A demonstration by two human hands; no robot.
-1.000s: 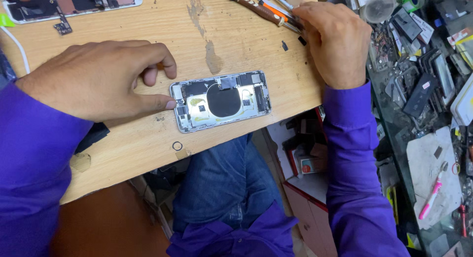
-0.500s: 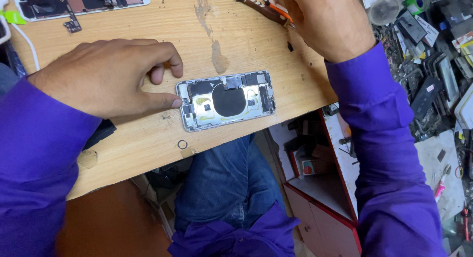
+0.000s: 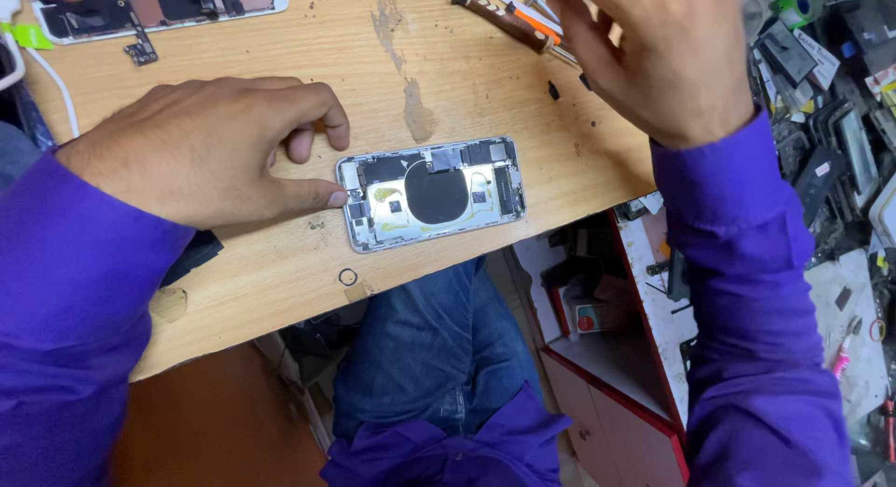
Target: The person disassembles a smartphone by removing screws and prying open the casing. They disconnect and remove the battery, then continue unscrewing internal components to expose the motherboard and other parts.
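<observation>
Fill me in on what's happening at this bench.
A person in purple sleeves works on an opened phone housing lying on a wooden table. The left hand steadies its end with a thumb against the edge. The right hand is up by the screwdrivers at the table's far side. A small ring lies nearby.

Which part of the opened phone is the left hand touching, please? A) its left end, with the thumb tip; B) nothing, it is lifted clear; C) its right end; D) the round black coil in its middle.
A: the left hand rests its thumb tip on the left end of the phone.
</observation>
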